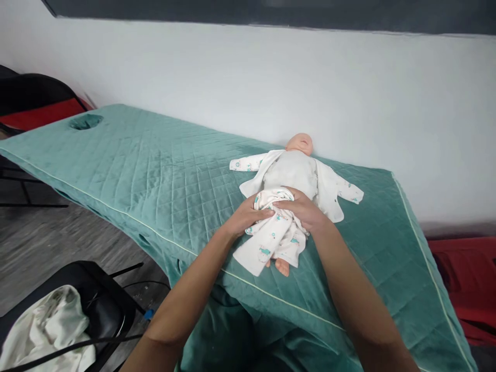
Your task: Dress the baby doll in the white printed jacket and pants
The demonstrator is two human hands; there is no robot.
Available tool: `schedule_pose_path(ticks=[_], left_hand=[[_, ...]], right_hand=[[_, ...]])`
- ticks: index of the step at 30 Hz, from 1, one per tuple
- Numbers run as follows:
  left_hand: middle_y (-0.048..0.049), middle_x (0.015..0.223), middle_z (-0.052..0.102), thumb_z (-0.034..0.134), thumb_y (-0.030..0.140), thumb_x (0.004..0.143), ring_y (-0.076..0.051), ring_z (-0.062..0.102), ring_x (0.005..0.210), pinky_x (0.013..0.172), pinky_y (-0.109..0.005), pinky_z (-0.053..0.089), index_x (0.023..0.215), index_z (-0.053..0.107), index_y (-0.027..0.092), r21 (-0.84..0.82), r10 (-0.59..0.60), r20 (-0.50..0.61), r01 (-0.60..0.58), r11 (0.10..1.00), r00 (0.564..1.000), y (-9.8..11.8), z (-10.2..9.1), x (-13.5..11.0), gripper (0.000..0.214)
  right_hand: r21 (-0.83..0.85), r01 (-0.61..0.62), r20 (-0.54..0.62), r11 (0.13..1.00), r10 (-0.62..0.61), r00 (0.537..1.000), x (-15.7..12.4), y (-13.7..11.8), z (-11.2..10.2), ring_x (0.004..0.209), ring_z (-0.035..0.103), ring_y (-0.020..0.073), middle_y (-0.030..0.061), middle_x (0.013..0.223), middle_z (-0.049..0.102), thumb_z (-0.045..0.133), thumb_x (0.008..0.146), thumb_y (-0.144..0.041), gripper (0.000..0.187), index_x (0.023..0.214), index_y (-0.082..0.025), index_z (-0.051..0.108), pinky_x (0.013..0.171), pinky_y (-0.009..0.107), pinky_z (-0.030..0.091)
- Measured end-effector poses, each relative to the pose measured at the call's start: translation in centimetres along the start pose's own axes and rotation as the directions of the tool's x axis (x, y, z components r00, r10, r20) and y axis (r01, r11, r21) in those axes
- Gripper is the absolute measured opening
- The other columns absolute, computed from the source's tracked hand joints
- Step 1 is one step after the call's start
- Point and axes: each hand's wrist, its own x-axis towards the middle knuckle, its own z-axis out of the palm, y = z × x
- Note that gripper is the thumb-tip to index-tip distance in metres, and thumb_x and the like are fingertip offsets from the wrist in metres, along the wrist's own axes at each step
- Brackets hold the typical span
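A baby doll [300, 143] lies on its back on a green quilted bed cover, head toward the wall. It wears a white printed jacket [330, 186] spread open at the front, over a white torso. My left hand [248, 213] and my right hand [304, 206] grip the waist of small white printed pants [271, 238], one hand on each side, thumbs on top. The pants are bunched at the waist and lie over the doll's legs. One pant leg lies flat to the left; a doll foot [282, 266] shows below the other.
The green bed [155, 160] stretches left along a white wall, with a round hole [86, 121] at its far end. A black chair [104, 299] holding a white cloth [50, 330] stands at lower left. Red items [465, 279] sit beyond the right edge.
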Motion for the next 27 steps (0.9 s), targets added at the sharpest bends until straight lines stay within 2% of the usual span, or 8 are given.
schedule_pose_path(ticks=[2, 6, 10, 13, 19, 22, 27], left_hand=[[-0.0084, 0.101, 0.073, 0.085, 0.037, 0.069, -0.019, 0.066, 0.083, 0.075, -0.028, 0.051, 0.117, 0.066, 0.014, -0.013, -0.025, 0.002, 0.025, 1.0, 1.0, 0.6, 0.5, -0.4, 0.056], [-0.0107, 0.1, 0.074, 0.085, 0.035, 0.068, -0.021, 0.068, 0.083, 0.075, -0.029, 0.05, 0.115, 0.069, 0.013, 0.039, -0.137, 0.008, 0.136, 0.99, 0.991, 2.3, 1.0, -1.5, 0.055], [-0.0105, 0.097, 0.075, 0.084, 0.037, 0.069, -0.02, 0.068, 0.08, 0.073, -0.029, 0.049, 0.103, 0.074, 0.011, 0.148, -0.289, 0.02, 0.283, 0.948, 0.957, 3.8, 1.2, -2.9, 0.044], [-0.0085, 0.087, 0.074, 0.086, 0.033, 0.066, -0.017, 0.066, 0.071, 0.067, -0.026, 0.048, 0.093, 0.074, 0.01, 0.069, -0.316, 0.006, 0.315, 0.947, 0.949, 3.6, 1.6, -4.0, 0.038], [-0.0108, 0.079, 0.073, 0.087, 0.032, 0.064, -0.017, 0.066, 0.065, 0.065, -0.027, 0.049, 0.091, 0.073, 0.008, -0.319, -0.247, -0.052, 0.219, 0.922, 0.968, 0.5, 3.2, -7.4, 0.04], [-0.0121, 0.085, 0.074, 0.086, 0.037, 0.065, -0.019, 0.067, 0.069, 0.069, -0.029, 0.05, 0.094, 0.073, 0.009, -0.38, -0.184, -0.117, 0.127, 0.916, 0.976, -0.5, 5.1, -9.6, 0.042], [-0.0107, 0.1, 0.074, 0.074, 0.035, 0.079, -0.025, 0.068, 0.097, 0.089, -0.037, 0.05, 0.111, 0.072, 0.016, -0.459, -0.157, -0.244, 0.029, 0.888, 0.957, -1.6, 8.9, -12.8, 0.037]], right_hand=[[-0.049, 0.012, 0.016, 0.999, -0.011, 1.0, -0.1, 0.0, -0.1, 0.073, 0.062, 0.0153, -0.0004, 0.085, 0.066, 0.084, 0.066, -0.035, 0.042, 0.097, -0.02, 0.062, 0.067, 0.028, 0.05], [-0.264, 0.077, 0.088, 0.961, -0.056, 0.995, -0.2, 0.0, -0.4, 0.067, 0.052, 0.0122, -0.0041, 0.075, 0.054, 0.08, 0.07, -0.044, 0.039, 0.087, -0.02, 0.055, 0.058, 0.024, 0.041], [-0.403, 0.199, 0.127, 0.893, -0.161, 0.979, -0.2, -0.2, -0.5, 0.068, 0.045, 0.0108, -0.0062, 0.074, 0.047, 0.075, 0.072, -0.039, 0.032, 0.08, -0.02, 0.05, 0.062, 0.023, 0.035], [-0.457, 0.247, 0.149, 0.855, -0.2, 0.968, -0.3, -0.2, -0.3, 0.071, 0.045, 0.0113, -0.0061, 0.075, 0.048, 0.072, 0.072, -0.036, 0.028, 0.081, -0.019, 0.052, 0.066, 0.024, 0.036], [-0.584, 0.21, 0.196, 0.784, -0.115, 0.974, -0.4, 0.0, 0.1, 0.069, 0.047, 0.0116, -0.0051, 0.075, 0.054, 0.069, 0.069, -0.033, 0.022, 0.079, -0.019, 0.057, 0.065, 0.024, 0.036], [-0.638, 0.221, 0.229, 0.737, -0.092, 0.969, -0.3, 0.2, 0.0, 0.067, 0.047, 0.0113, -0.0051, 0.072, 0.056, 0.063, 0.068, -0.027, 0.014, 0.078, -0.019, 0.058, 0.062, 0.024, 0.035], [-0.722, 0.259, 0.298, 0.641, -0.05, 0.953, -0.3, 0.2, -0.4, 0.07, 0.055, 0.0132, -0.0028, 0.075, 0.064, 0.058, 0.067, -0.02, 0.012, 0.077, -0.018, 0.062, 0.065, 0.025, 0.039]])
